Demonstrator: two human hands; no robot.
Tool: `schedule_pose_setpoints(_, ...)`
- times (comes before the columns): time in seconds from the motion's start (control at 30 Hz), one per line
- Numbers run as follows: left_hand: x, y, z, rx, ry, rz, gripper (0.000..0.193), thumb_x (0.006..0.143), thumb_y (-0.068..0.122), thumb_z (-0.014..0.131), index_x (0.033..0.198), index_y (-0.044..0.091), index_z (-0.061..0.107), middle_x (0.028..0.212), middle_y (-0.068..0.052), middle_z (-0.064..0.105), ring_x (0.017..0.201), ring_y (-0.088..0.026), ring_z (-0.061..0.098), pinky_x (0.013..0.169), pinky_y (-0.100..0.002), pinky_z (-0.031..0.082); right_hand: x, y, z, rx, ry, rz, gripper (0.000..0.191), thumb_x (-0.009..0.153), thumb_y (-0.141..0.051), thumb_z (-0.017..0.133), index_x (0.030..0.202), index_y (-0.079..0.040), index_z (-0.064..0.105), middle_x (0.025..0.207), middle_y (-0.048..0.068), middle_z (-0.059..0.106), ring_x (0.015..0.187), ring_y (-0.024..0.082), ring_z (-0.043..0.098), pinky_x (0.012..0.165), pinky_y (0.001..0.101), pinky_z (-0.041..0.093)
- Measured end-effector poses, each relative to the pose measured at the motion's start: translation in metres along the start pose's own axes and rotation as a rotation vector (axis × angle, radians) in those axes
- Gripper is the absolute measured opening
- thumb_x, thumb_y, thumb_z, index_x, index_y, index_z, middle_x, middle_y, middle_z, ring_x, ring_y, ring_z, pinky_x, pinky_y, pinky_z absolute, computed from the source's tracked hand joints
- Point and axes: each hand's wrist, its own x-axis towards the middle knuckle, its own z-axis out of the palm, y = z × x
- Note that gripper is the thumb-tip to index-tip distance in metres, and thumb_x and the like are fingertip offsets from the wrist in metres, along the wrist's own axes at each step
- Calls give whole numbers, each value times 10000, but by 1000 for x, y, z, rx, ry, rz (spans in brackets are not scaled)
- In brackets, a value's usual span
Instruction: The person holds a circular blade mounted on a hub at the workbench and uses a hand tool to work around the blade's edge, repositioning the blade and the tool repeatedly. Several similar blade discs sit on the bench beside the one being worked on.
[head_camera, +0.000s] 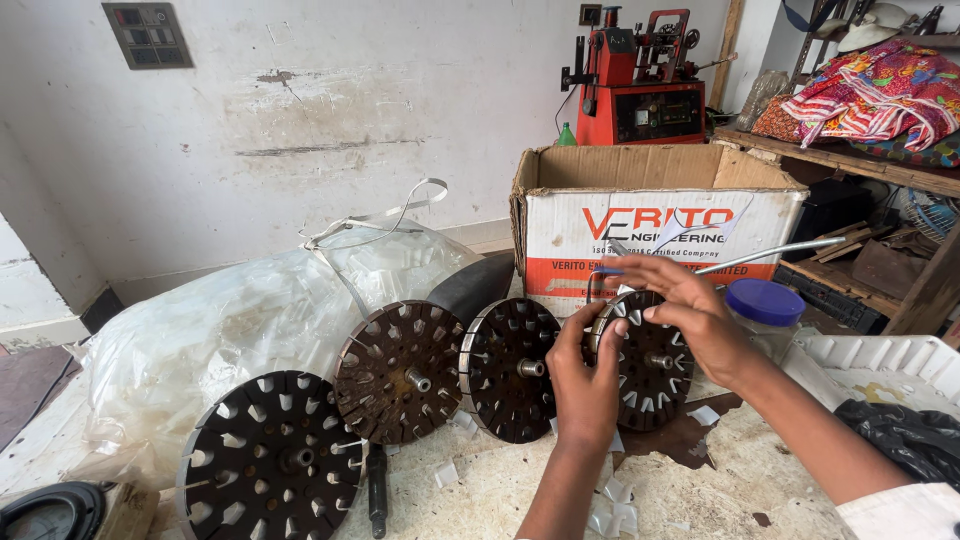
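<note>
Both hands work on the rightmost dark round slotted metal stator core (640, 365), standing on edge last in a row of four. The left hand (583, 375) curls its fingers against the core's near rim; the right hand (690, 310), fingers pinched, seems to press a small white insulation strip into a slot beneath its fingertips. A slip could buckle the strip, or roll the upright core away.

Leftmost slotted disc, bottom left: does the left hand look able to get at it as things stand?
Probably yes. The leftmost slotted disc lies uncovered with bare bench beside it; the left hand would only have to leave the rightmost disc and pass the middle discs.
</note>
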Motion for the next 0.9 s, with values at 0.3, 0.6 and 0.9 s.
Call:
schedule_pose_setpoints(0.3,3,-2,-1,10,-14,-27,286,1040,178,515,1234,6,638,1081,-179,737,1016,-295,716,918,-396,525,-4,43,-8,-559,438,96,362,1075,-302,563,1042,-17,785,628,7,418,622,94,380,552,342,311)
schedule_pose_setpoints(0.6,5,-4,10,-149,33,-162,287,1010,235,556,1134,-16,621,1026,-150,731,947,-208,685,872,-360,531,-12,25,1,-834,414,-87,394,1065,-312,537,899,20,667,512,116,438,476,158,388,479,356,351)
schedule_pose_setpoints(0.9,8,5,15,-20,29,-317,386,922,346,661,964,-34,608,852,-139,696,798,-176,648,780,-352,530,-15,19,0,-904,406,-126,388,1077,-284,507,885,14,664,520,144,496,421,225,490,473,398,365)
